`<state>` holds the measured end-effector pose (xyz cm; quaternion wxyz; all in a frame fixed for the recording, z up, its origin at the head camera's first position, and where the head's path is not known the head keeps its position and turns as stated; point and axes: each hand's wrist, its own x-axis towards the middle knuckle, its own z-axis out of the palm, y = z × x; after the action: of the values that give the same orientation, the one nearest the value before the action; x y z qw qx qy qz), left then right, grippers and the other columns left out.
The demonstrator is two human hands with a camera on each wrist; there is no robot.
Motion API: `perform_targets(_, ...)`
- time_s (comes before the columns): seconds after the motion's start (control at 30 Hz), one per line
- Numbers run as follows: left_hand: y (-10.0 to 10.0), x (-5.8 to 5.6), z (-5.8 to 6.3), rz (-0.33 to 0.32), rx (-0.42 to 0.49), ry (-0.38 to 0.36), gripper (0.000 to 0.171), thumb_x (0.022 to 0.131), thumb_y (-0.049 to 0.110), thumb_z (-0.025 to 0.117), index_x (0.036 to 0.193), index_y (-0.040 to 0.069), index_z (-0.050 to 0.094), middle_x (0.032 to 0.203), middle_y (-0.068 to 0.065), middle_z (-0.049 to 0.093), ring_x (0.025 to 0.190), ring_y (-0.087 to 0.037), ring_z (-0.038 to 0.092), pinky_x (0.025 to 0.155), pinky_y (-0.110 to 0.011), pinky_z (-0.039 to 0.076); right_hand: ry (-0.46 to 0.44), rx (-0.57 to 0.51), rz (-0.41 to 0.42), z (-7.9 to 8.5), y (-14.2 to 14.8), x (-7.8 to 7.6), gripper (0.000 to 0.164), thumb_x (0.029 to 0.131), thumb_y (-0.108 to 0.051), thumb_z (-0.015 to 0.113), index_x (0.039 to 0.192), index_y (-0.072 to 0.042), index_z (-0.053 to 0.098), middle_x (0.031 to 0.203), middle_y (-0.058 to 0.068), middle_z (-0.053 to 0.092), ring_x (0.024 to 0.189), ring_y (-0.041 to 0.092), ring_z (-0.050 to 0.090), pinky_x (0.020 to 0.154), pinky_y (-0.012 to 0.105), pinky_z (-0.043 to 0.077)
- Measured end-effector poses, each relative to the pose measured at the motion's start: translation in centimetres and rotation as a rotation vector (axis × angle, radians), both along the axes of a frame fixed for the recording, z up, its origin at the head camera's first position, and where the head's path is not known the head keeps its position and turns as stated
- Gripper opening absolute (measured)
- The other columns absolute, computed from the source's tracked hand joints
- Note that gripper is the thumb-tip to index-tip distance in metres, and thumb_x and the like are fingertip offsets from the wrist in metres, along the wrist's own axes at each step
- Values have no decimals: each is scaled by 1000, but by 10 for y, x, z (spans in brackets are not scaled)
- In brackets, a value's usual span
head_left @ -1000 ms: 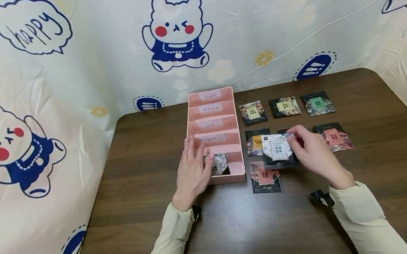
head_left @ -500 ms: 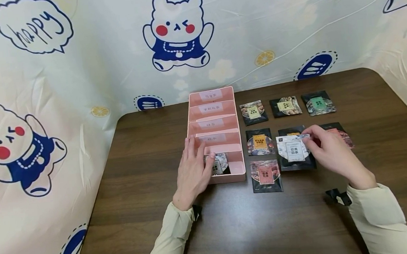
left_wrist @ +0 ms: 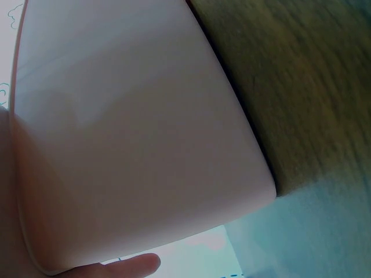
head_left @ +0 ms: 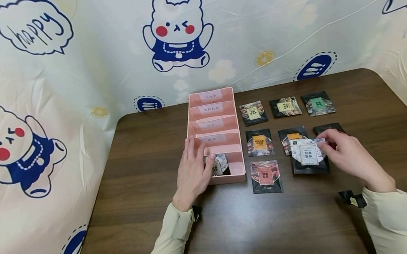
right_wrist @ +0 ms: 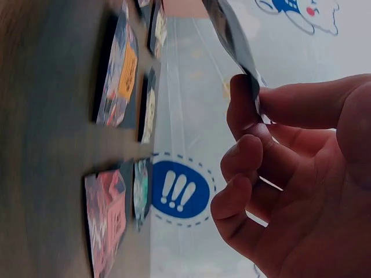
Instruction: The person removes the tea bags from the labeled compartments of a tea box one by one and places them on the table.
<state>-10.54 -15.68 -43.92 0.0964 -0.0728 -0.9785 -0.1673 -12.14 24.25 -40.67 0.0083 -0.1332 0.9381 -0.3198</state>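
My right hand (head_left: 355, 160) pinches a black-and-white tea sachet (head_left: 309, 154) by its upper right corner, between thumb and fingers. The sachet hangs over the table, overlapping an orange-label sachet (head_left: 287, 133) in the head view. In the right wrist view its edge (right_wrist: 232, 40) runs up from the fingertips. My left hand (head_left: 191, 176) rests on the left rim of a long pink divided box (head_left: 241, 148), its fingers extended. Partly hidden by that hand, another white-label sachet (head_left: 222, 163) lies in the nearest compartment. In the left wrist view the box's outer wall (left_wrist: 139, 145) fills the middle.
Right of the box lie a red-label sachet (head_left: 266, 177), another orange-label sachet (head_left: 259, 142) and a back row with a green-label sachet (head_left: 318, 103). One dark sachet (head_left: 328, 127) is partly covered by my right hand. A printed curtain (head_left: 109, 50) hangs behind the brown table (head_left: 138, 169).
My right hand has carried the pinched sachet rightward and slightly nearer me, uncovering the orange-label sachet in the middle row. My left hand and the box stay in place.
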Motion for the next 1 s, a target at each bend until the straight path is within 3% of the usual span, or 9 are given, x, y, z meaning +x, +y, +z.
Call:
perform_targets(0.37,0,0,1,1,2,-20,62,101,50,31,142,7,47,158,-19,24,150,-33,14,117,-50,26,0,17,-18,-7,18,3,16,95,-11,57,108,-3,60,77,6,53,63,7,40,51,25,29)
perform_targets(0.6,0,0,0,4,3,-18,62,101,50,30,142,7,47,158,-18,24,150,-33,14,117,-50,26,-40,20,29,-14,16,5,13,94,-10,59,101,0,61,70,2,47,59,8,38,49,25,29)
perform_targets(1.0,1,0,1,6,5,-22,61,101,50,32,142,7,48,158,-18,24,150,-32,14,117,-49,25,-89,31,62,-27,8,3,14,93,-10,60,101,0,63,74,2,55,61,9,42,53,24,33)
